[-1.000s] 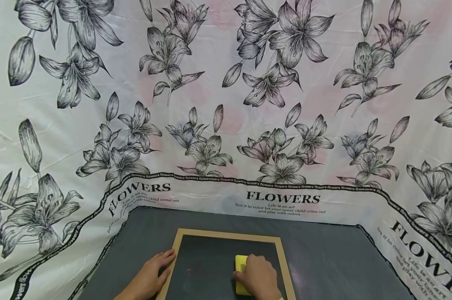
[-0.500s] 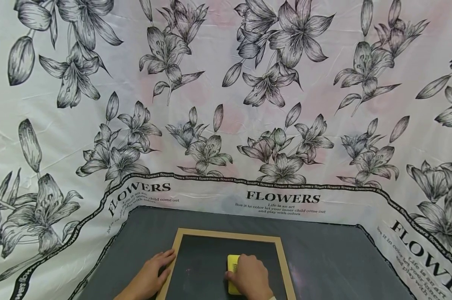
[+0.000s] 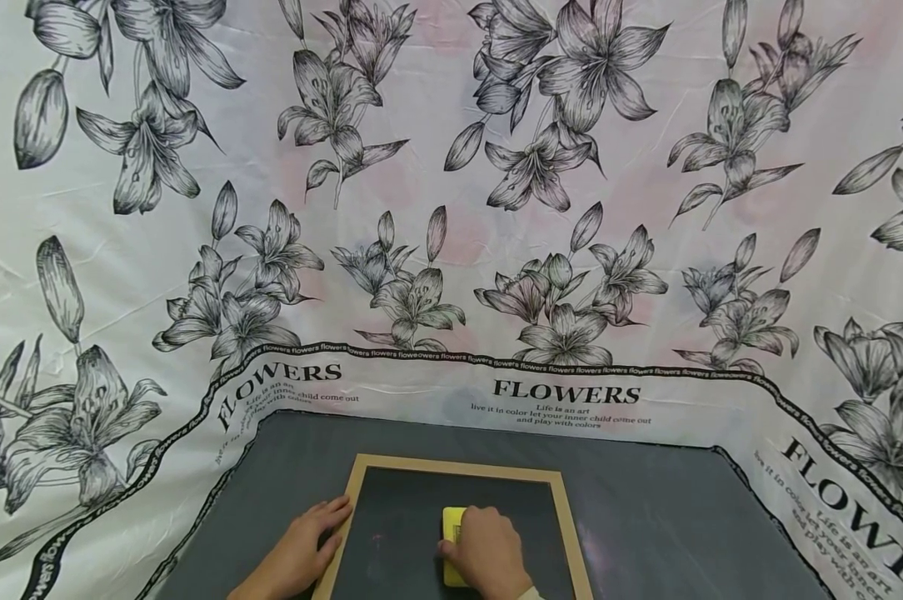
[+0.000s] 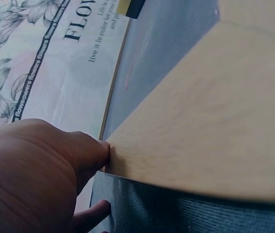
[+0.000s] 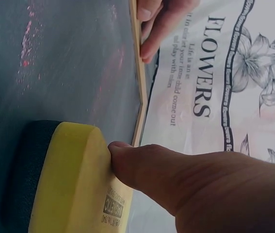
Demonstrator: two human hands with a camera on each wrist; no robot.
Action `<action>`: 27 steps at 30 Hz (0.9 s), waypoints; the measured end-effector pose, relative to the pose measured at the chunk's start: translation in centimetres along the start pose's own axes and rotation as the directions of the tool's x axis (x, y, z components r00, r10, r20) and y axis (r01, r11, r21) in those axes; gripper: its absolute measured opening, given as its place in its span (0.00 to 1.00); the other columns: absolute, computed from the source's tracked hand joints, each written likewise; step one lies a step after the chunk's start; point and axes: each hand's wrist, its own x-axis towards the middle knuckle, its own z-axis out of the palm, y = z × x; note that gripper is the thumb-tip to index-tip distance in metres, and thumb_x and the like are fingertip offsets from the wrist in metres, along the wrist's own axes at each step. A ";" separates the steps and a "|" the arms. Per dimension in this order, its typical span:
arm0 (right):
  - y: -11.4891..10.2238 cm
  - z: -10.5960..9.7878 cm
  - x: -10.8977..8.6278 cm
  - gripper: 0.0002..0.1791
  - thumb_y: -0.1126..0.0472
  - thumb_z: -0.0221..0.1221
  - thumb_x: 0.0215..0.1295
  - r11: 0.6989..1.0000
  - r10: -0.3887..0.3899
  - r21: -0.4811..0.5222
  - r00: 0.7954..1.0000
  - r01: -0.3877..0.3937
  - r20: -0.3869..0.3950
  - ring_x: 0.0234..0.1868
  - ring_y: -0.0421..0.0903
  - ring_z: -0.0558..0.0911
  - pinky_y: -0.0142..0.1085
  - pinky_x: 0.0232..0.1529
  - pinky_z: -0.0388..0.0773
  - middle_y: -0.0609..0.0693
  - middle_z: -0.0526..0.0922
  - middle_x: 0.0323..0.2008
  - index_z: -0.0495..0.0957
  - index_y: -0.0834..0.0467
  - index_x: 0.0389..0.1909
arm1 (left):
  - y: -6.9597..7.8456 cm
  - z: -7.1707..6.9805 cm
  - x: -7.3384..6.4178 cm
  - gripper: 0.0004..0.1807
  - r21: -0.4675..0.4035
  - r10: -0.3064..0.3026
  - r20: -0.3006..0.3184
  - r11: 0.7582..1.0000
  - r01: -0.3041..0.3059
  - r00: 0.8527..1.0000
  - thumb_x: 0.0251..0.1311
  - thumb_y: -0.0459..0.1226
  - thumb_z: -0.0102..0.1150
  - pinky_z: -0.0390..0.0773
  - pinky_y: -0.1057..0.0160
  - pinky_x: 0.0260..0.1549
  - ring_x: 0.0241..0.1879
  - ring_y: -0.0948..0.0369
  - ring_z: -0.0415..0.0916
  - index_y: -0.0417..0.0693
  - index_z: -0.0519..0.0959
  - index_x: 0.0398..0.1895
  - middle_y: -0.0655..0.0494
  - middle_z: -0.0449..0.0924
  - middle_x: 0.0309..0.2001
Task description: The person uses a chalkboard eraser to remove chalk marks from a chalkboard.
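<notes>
A small chalkboard [image 3: 399,521] with a light wooden frame [image 3: 459,469] lies on the dark grey table. My right hand [image 3: 489,550] grips a yellow chalkboard eraser [image 3: 451,525] against the board's surface, left of the board's right edge. Close up in the right wrist view, the thumb presses the yellow body of the eraser [image 5: 74,170], whose dark felt side faces the board. My left hand [image 3: 301,546] rests with extended fingers against the frame's left side. Pink chalk residue [image 5: 25,53] marks the board in the right wrist view.
The dark grey tabletop [image 3: 661,525] extends around the board. Behind and beside it hangs a white cloth [image 3: 421,383] printed with black lilies and the word FLOWERS. A faint pinkish smudge [image 3: 592,542] shows on the table to the right of the frame.
My right hand has slid the eraser leftward across the board, from near the right edge toward the middle. The left hand stays at the frame's left side.
</notes>
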 end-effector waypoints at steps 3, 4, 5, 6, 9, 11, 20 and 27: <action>-0.4 0.0 -0.1 0.30 0.42 0.81 0.58 1.000 -0.010 0.014 1.000 0.010 0.005 0.32 0.51 0.81 0.51 0.41 0.89 0.55 0.82 0.31 0.86 0.65 0.44 | -0.2 0.1 -0.1 0.26 0.015 0.021 -0.020 1.000 -0.021 1.000 0.74 0.36 0.67 0.72 0.17 0.61 0.70 0.22 0.71 0.38 0.81 0.72 0.36 0.77 0.74; -0.5 0.0 -0.1 0.30 0.42 0.81 0.59 1.000 -0.015 0.016 1.000 0.015 0.005 0.32 0.51 0.81 0.51 0.41 0.89 0.55 0.82 0.31 0.86 0.65 0.44 | -0.2 0.1 -0.2 0.26 0.012 0.023 -0.021 1.000 -0.023 1.000 0.74 0.36 0.67 0.72 0.18 0.62 0.70 0.22 0.71 0.38 0.81 0.72 0.36 0.77 0.74; -0.5 0.0 -0.2 0.30 0.42 0.81 0.59 1.000 -0.022 0.017 1.000 0.022 0.005 0.32 0.50 0.81 0.51 0.41 0.89 0.54 0.82 0.31 0.86 0.65 0.43 | -0.2 0.1 -0.2 0.26 0.008 0.020 -0.018 1.000 -0.019 1.000 0.74 0.36 0.67 0.71 0.18 0.62 0.70 0.22 0.71 0.37 0.81 0.73 0.36 0.77 0.75; -0.6 0.0 -0.2 0.29 0.43 0.81 0.59 0.999 -0.029 0.020 1.000 0.029 0.001 0.32 0.50 0.81 0.51 0.40 0.89 0.54 0.82 0.31 0.86 0.65 0.43 | -0.1 0.0 -0.2 0.26 -0.009 0.011 -0.007 1.000 -0.011 1.000 0.75 0.35 0.66 0.70 0.17 0.63 0.71 0.22 0.69 0.36 0.80 0.73 0.35 0.76 0.75; -0.8 0.1 -0.2 0.29 0.42 0.81 0.59 0.999 -0.043 0.030 0.999 0.044 -0.002 0.31 0.50 0.81 0.51 0.40 0.89 0.54 0.82 0.30 0.86 0.65 0.41 | 0.3 -0.3 -0.2 0.27 -0.020 0.000 0.009 1.000 0.000 1.000 0.75 0.35 0.66 0.68 0.17 0.64 0.72 0.21 0.68 0.35 0.79 0.73 0.34 0.75 0.76; -0.8 0.3 0.0 0.29 0.43 0.81 0.59 0.998 -0.048 0.036 0.999 0.048 0.001 0.31 0.51 0.81 0.52 0.40 0.89 0.54 0.82 0.30 0.86 0.65 0.41 | 0.7 -0.4 -0.2 0.27 -0.022 -0.010 0.018 1.000 0.010 1.000 0.74 0.34 0.66 0.68 0.17 0.65 0.72 0.21 0.68 0.33 0.79 0.73 0.33 0.74 0.76; -1.4 0.7 0.1 0.29 0.44 0.81 0.59 0.995 -0.090 0.042 0.996 0.090 -0.016 0.33 0.51 0.83 0.53 0.42 0.90 0.55 0.83 0.31 0.86 0.66 0.42 | 1.0 -0.5 -0.2 0.27 -0.029 -0.018 0.025 0.999 0.019 1.000 0.74 0.33 0.66 0.66 0.16 0.66 0.73 0.21 0.67 0.33 0.79 0.73 0.34 0.74 0.76; -1.7 0.9 0.1 0.28 0.45 0.80 0.59 0.989 -0.134 0.059 0.990 0.136 -0.032 0.34 0.53 0.84 0.56 0.42 0.90 0.56 0.84 0.31 0.87 0.67 0.42 | 1.0 -0.5 -0.2 0.27 -0.041 -0.050 0.033 0.998 0.051 0.998 0.74 0.33 0.66 0.63 0.14 0.65 0.74 0.20 0.65 0.34 0.78 0.74 0.34 0.73 0.77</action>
